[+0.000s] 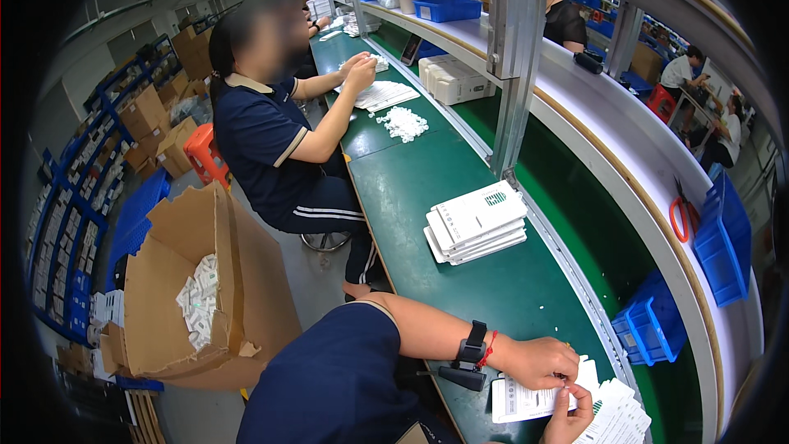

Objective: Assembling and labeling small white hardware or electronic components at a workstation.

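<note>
Your left hand point(538, 362) and right hand point(569, 419) are curled, fingertips closed together; whether they pinch something small, I cannot tell. Beneath them, a flat white card point(516, 404) lies on the smooth green bench point(399, 197), beside a fan point(620, 418) of thin, printed cards. Farther up stand a squared stack point(481, 222) and a loose heap point(403, 123) of small translucent bits. The ragged-edged cardboard carton point(259, 296) holds jumbled white packets point(197, 300).
</note>
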Demonstrator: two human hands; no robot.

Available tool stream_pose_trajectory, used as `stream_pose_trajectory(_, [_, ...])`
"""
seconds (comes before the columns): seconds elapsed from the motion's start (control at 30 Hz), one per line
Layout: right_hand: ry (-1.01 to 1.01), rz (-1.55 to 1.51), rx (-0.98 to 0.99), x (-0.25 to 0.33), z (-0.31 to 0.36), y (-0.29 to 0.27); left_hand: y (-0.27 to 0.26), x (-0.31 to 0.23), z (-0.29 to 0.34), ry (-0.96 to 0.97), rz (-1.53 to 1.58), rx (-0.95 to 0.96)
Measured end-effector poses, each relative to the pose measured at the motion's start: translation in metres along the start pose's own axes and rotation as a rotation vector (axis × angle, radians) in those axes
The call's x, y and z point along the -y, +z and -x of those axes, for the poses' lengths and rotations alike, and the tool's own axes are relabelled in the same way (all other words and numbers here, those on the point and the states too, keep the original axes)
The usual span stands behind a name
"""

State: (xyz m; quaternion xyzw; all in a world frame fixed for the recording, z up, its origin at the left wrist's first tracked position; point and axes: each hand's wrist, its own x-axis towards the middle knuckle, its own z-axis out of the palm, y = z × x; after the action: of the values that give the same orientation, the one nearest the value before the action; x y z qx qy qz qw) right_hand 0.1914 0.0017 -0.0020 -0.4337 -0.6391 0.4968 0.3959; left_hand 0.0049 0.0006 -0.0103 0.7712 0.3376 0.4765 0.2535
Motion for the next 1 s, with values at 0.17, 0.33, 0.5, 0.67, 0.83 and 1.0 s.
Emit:
stream_pose_trajectory(0.17, [0.052, -0.002, 0.004, -0.001, 0.002, -0.001, -0.002, -0.004, -0.001, 0.029, -0.002, 0.015])
stream_pose_trajectory(0.33, [-0.008, 0.067, -0.014, -0.003, 0.003, -0.001, -0.002, -0.003, 0.0, 0.025, -0.003, 0.029])
stream_pose_trajectory(0.5, [-0.017, 0.107, -0.042, -0.004, 0.003, -0.003, -0.001, -0.003, -0.002, 0.033, 0.019, 0.019])
stream_pose_trajectory(0.67, [-0.049, 0.074, -0.03, 0.003, 0.003, 0.0, -0.004, -0.005, -0.001, 0.058, 0.032, -0.01])
stream_pose_trajectory(0.83, [0.025, 0.017, -0.025, -0.001, 0.007, 0.003, -0.006, -0.006, 0.001, 0.072, 0.041, -0.012])
stream_pose_trajectory(1.0, [-0.12, -0.017, -0.047, -0.01, 0.0, 0.0, -0.003, -0.005, -0.009, 0.13, 0.052, 0.009])
